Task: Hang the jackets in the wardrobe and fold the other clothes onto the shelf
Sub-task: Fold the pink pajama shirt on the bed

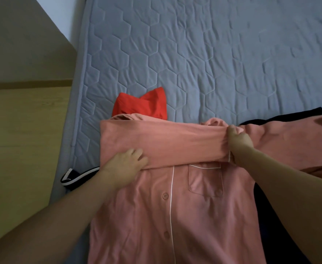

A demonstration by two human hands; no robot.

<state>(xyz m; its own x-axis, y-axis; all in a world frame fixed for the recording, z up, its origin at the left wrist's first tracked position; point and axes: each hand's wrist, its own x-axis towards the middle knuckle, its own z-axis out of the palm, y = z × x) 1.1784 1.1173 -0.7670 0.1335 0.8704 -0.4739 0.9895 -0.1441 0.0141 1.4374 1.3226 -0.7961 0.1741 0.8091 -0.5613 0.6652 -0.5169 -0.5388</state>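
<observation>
A salmon-pink button shirt (175, 216) with white piping and a chest pocket lies front up on the bed. One sleeve is folded across the chest from left to right. My right hand (238, 142) is closed on the end of that sleeve near the collar. Resting flat on the lower edge of the folded sleeve, my left hand (127, 161) has its fingers spread. A bright red garment (143, 103) lies bunched just beyond the shirt's left shoulder. Dark navy clothing (281, 119) lies under the shirt at the right.
The grey quilted mattress (213, 54) stretches away ahead. A light wooden panel (23, 140) runs along its left side. A dark slipper with white trim (76, 177) sits in the gap at the bed's left edge.
</observation>
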